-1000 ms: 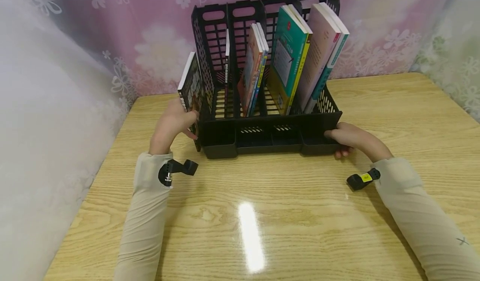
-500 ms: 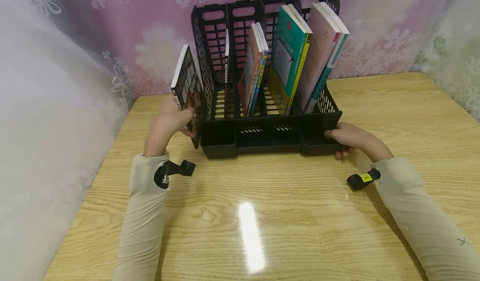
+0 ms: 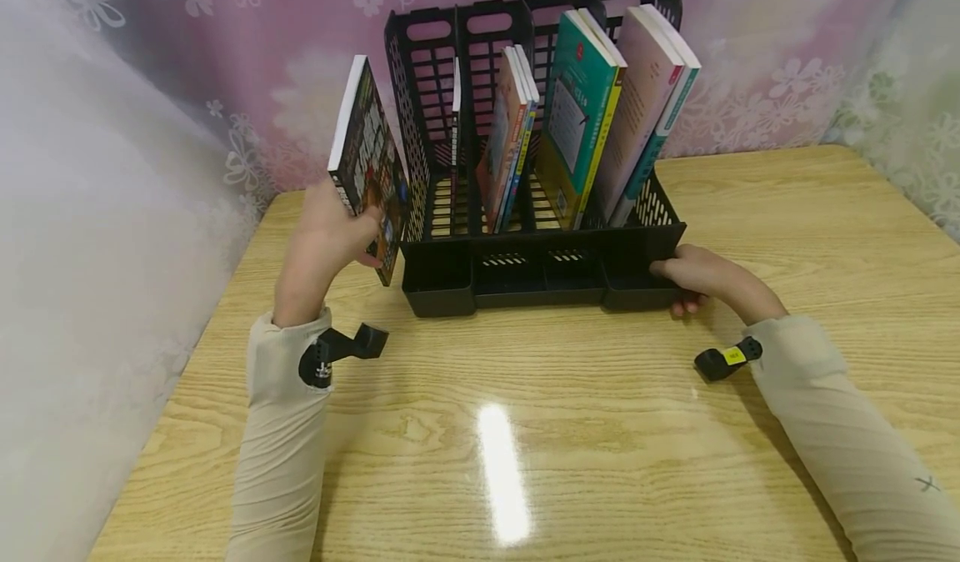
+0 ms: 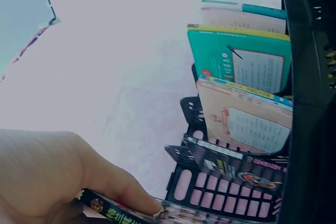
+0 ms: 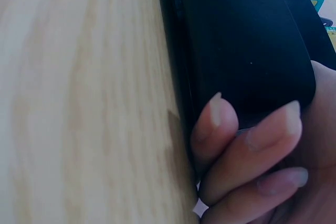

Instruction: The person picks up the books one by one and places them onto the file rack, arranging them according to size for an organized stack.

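A thin book [image 3: 369,149] with a dark, patterned cover and white page edges stands tilted just left of the black book rack [image 3: 442,301]. My left hand [image 3: 318,241] grips it low down, thumb on the cover facing the rack; the other fingers are mostly hidden behind it. In the left wrist view the thumb presses the book's dark spine side [image 4: 113,211]. My right hand [image 3: 708,278] holds the rack's front right corner, thumb on top and fingertips [image 5: 275,127] curled underneath, as the right wrist view shows.
Inside the rack stand a thin dark book [image 3: 454,141], a few orange and blue books [image 3: 510,141], a green book [image 3: 577,120] with yellow spine and pink and teal books [image 3: 645,116]. Beneath is a wooden table [image 3: 600,445]; behind, a floral curtain [image 3: 315,70].
My left hand has lifted the dark book up and leftward, away from the rack's left side, and tilted it. My right hand and the rack have stayed in place.
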Motion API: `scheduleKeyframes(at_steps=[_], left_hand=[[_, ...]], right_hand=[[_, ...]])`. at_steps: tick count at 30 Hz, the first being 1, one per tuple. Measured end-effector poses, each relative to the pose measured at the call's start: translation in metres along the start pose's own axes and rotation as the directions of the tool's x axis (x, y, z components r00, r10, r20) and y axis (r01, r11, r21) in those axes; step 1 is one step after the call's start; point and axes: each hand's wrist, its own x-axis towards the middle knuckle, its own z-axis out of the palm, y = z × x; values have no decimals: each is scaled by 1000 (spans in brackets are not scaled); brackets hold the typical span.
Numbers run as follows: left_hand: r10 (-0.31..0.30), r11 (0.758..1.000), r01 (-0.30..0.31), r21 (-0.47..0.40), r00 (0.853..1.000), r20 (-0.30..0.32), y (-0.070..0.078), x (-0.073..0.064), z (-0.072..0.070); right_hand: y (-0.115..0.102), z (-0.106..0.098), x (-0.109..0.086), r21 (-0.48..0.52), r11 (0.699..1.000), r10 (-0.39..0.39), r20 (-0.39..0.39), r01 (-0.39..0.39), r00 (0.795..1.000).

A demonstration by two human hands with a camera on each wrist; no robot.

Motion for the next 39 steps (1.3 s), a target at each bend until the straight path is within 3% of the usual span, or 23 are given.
scheduleKeyframes(at_steps=[7, 12, 15, 17, 19, 22, 29, 31, 36, 39], left_hand=[[116, 993, -112, 47, 989, -90, 6, -8, -1], [217, 976, -211, 51, 964, -152, 10, -13, 1], [295, 956, -288, 65, 932, -210, 11, -16, 2], [331, 942, -335, 28, 912, -243, 12, -17, 3], [378, 922, -386, 28, 881, -284, 12, -17, 4], [393, 900, -432, -65, 865, -313, 12, -17, 6], [476, 833, -548, -73, 778, -410, 9, -7, 9], [445, 826, -539, -162, 802, -398, 8, -3, 8], [323, 788, -448, -421, 884, -337, 10, -1, 8], [296, 778, -435, -454, 891, -345, 12, -5, 9]], right_hand=[[0, -1, -1, 7, 1000, 3, 3, -3, 1000], [0, -1, -2, 24, 1000, -1, 14, 1, 1000], [1, -1, -2, 29, 1000, -5, 16, 5, 1000], [1, -1, -2, 28, 1000, -4, 13, 4, 1000], [1, -1, -1, 27, 1000, -4, 12, 4, 1000], [1, -1, -1, 27, 1000, -5, 10, 4, 1000], [0, -1, 0, 22, 1000, -10, 11, 10, 1000], [1, -1, 0, 24, 1000, -6, 11, 5, 1000], [2, -1, -2, 32, 999, 2, 17, -2, 1000], [1, -2, -1, 32, 999, -3, 22, 2, 1000]])
